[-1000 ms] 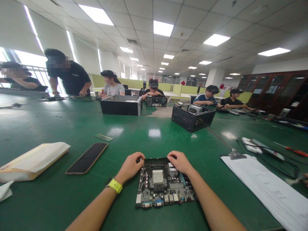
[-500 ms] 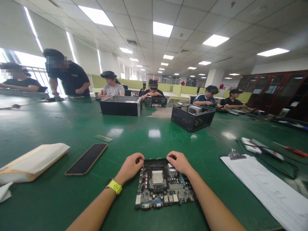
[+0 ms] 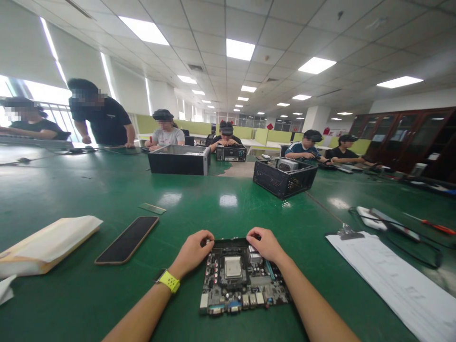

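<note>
A motherboard [image 3: 260,285] lies flat on the green table in front of me, its ports facing me. A square silver processor [image 3: 233,267] sits in its socket. Along the far edge run long black memory slots [image 3: 231,243]. My left hand [image 3: 195,248], with a yellow-green watch strap on the wrist, is closed at the left end of these slots, thumb and forefinger pinched on the board's edge. At the right end, beside a silver heatsink [image 3: 254,255], my right hand [image 3: 265,243] pinches in the same way. My fingers hide the slot ends.
Left are a phone [image 3: 127,240], a thin green memory-like strip [image 3: 152,208] and a paper packet [image 3: 53,242]. Right lie a clipboard [image 3: 388,280], a cabled white device [image 3: 370,217] and a screwdriver [image 3: 438,226]. Open computer cases [image 3: 285,178] stand ahead; several people work beyond.
The whole view has shifted slightly downward. My hands stay at the ends of the memory slots, almost unmoved. The standing person at the left has shifted an arm.
</note>
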The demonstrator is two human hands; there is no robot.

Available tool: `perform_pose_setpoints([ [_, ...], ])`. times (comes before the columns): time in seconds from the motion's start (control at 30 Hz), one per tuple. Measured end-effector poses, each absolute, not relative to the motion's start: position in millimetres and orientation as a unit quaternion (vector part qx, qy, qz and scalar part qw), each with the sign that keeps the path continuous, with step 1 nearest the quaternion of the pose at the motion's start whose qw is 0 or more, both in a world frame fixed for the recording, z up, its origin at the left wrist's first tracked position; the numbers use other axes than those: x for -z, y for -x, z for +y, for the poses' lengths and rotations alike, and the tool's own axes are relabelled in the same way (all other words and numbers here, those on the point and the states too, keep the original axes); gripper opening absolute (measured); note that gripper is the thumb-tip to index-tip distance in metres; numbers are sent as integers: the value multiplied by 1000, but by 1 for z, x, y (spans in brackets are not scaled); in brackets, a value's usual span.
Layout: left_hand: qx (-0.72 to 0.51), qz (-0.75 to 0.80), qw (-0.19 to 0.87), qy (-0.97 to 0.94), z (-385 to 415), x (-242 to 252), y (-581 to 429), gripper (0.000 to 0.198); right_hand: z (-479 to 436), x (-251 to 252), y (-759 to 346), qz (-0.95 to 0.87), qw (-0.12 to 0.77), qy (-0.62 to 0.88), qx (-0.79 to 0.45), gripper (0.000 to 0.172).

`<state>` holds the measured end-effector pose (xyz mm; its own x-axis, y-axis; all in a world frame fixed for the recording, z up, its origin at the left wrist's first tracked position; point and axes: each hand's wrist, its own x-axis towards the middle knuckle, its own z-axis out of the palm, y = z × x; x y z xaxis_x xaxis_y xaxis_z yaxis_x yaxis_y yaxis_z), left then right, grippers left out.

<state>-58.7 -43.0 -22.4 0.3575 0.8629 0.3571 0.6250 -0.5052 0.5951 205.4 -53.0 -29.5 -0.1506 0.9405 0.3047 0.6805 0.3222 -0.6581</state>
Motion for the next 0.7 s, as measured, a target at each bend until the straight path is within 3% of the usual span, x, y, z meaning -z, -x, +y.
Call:
perform_pose_setpoints([
  [0.37,-331,457,192,-803,-45,20,58,12,-53,30,-204,-734,346,555,-184,18],
  [0.53,-352,456,198,-793,-44,20,58,15,-62,7,-201,-729,385,556,-103,18],
  [0.7,-389,486,194,-759,-42,20,60,24,-106,-22,-156,-774,333,534,-70,38],
])
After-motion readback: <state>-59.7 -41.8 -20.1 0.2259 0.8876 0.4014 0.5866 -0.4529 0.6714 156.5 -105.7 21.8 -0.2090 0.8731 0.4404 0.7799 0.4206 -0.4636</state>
